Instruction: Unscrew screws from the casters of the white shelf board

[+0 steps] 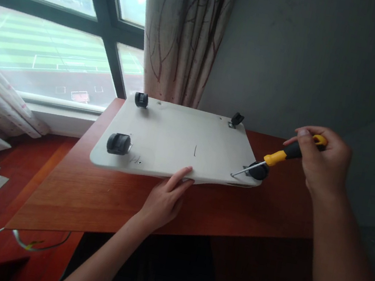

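A white board (170, 132) with rounded corners lies flat, with black caster wheels at its corners, such as the caster (118, 144) at the near left. My left hand (166, 197) holds its near edge, index finger on top and the other fingers below, partly hidden. In my right hand (327, 162) is a yellow and black screwdriver (284, 153), slanting down to the left. Its tip meets the board at a small screw or hole (232, 175), just left of the near right caster (258, 170).
The board rests on a reddish-brown wooden table (89, 205). Behind it hang a patterned curtain (184, 33) and a grey wall (296, 58). A window (54, 49) is at the left. Cables (33, 246) show below the table's left end.
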`<action>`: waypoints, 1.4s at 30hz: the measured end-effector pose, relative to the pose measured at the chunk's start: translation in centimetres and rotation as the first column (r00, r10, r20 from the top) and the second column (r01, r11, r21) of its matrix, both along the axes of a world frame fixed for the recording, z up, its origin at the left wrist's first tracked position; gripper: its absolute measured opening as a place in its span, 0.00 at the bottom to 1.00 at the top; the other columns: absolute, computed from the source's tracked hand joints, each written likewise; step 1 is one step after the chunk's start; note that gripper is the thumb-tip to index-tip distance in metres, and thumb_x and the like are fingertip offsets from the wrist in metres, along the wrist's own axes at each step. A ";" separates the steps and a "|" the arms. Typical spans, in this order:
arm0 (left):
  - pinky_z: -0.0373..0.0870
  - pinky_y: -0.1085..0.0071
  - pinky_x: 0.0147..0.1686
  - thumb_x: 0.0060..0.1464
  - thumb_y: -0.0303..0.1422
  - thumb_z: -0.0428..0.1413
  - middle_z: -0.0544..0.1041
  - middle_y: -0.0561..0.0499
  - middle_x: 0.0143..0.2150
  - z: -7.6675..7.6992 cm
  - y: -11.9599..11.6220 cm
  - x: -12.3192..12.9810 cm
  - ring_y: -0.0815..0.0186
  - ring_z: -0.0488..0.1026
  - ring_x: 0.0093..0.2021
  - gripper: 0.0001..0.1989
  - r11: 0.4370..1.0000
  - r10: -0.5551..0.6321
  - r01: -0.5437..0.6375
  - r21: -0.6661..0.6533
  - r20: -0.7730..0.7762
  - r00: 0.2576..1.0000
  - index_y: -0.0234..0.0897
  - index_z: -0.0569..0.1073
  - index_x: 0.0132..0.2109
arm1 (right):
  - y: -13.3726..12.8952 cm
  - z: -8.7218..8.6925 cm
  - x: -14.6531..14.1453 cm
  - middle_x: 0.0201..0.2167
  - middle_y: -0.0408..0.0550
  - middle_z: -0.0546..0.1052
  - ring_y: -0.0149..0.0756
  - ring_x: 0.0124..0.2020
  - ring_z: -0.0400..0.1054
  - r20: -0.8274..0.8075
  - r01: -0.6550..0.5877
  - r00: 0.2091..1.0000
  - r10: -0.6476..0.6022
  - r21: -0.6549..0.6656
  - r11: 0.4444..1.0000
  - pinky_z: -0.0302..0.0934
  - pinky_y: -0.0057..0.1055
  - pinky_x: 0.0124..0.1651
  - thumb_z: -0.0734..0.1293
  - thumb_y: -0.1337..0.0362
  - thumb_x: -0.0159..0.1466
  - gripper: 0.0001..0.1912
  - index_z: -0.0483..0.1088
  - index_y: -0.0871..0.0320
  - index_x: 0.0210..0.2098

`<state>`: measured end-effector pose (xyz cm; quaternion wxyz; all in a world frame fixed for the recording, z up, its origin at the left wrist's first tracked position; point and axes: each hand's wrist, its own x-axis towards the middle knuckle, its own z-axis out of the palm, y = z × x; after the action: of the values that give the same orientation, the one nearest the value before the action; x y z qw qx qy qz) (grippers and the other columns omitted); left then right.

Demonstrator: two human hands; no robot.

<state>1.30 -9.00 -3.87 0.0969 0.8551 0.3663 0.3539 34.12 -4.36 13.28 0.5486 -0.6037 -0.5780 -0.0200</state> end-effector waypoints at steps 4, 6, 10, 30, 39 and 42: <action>0.75 0.57 0.56 0.58 0.20 0.47 0.60 0.38 0.71 0.0 0.0 0.0 0.53 0.70 0.63 0.26 1.000 -0.003 0.003 0.006 0.014 1.000 0.38 0.67 0.63 | 0.6 -0.3 0.8 0.23 0.44 0.77 0.33 0.27 0.72 -0.001 0.029 1.000 -0.029 -0.017 0.999 0.68 0.32 0.39 0.70 0.56 0.62 0.12 0.75 0.60 0.37; 0.75 0.57 0.57 0.58 0.20 0.47 0.60 0.38 0.71 -0.1 0.0 0.0 0.53 0.70 0.63 0.26 1.000 -0.002 0.002 0.003 0.016 1.000 0.38 0.67 0.62 | 0.5 -0.1 0.6 0.23 0.43 0.77 0.33 0.27 0.72 0.018 0.051 0.999 -0.050 -0.018 0.999 0.68 0.31 0.39 0.70 0.56 0.62 0.12 0.75 0.60 0.36; 0.74 0.57 0.57 0.58 0.19 0.48 0.58 0.39 0.72 -0.1 -0.1 0.1 0.53 0.69 0.63 0.25 1.000 -0.003 0.003 0.000 0.022 1.000 0.36 0.67 0.62 | -0.5 1.1 -0.9 0.24 0.44 0.78 0.32 0.29 0.73 0.088 -0.005 0.996 0.009 -0.034 0.999 0.66 0.30 0.40 0.69 0.58 0.64 0.10 0.75 0.58 0.38; 0.74 0.60 0.58 0.57 0.18 0.49 0.58 0.39 0.72 -0.2 -0.2 0.2 0.55 0.68 0.64 0.25 1.000 -0.006 0.006 -0.004 0.034 0.999 0.36 0.68 0.61 | -1.2 -0.3 -8.2 0.34 0.45 0.70 0.39 0.34 0.71 -0.329 -0.340 0.858 0.395 0.213 0.916 0.69 0.40 0.38 0.64 0.53 0.67 0.08 0.68 0.46 0.42; 0.74 0.59 0.56 0.57 0.18 0.48 0.58 0.38 0.72 0.0 -0.2 0.3 0.54 0.69 0.63 0.25 1.000 -0.009 0.009 -0.001 0.039 0.999 0.35 0.68 0.60 | -0.2 0.1 -7.6 0.23 0.39 0.62 0.33 0.20 0.58 -0.360 -0.574 0.744 0.563 0.088 0.814 0.56 0.32 0.23 0.62 0.36 0.62 0.22 0.60 0.48 0.35; 0.75 0.58 0.55 0.57 0.18 0.48 0.58 0.38 0.71 -0.1 -0.2 0.3 0.53 0.69 0.63 0.25 1.000 -0.006 0.006 0.003 0.038 0.999 0.36 0.67 0.60 | 0.8 0.2 -7.2 0.31 0.44 0.68 0.37 0.28 0.66 -0.420 -0.412 0.788 0.449 0.183 0.893 0.61 0.34 0.27 0.64 0.40 0.64 0.19 0.62 0.48 0.35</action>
<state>1.57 -9.21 -3.99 0.1035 0.8495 0.3613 0.3703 26.97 -3.55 13.44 0.6816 -0.4210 -0.5554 0.2228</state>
